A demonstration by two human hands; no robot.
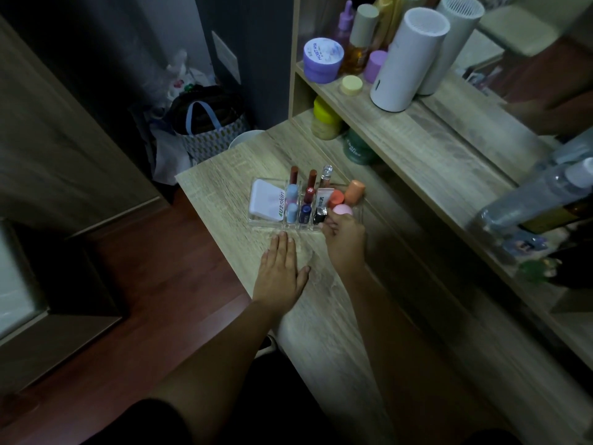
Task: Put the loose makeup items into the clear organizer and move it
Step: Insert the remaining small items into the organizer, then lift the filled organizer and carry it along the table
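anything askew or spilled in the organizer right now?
No spill or damage visible. In the clear organizer, the orange tube in the right compartment leans tilted against the far wall, while the lip tubes in the middle slots stand upright. The right hand is at the pink ball; the left hand lies flat on the desk.

Dim room: light-wood desk (224,175) runs from centre to lower right, with a shelf (417,123) above it at upper right and a mirror (529,59) at far right. Dark red wood floor (160,284) at left centre, dark grey wall (128,43) upper left. Patterned bag (208,133) and white bin (245,138) sit on the floor by the desk's far end.
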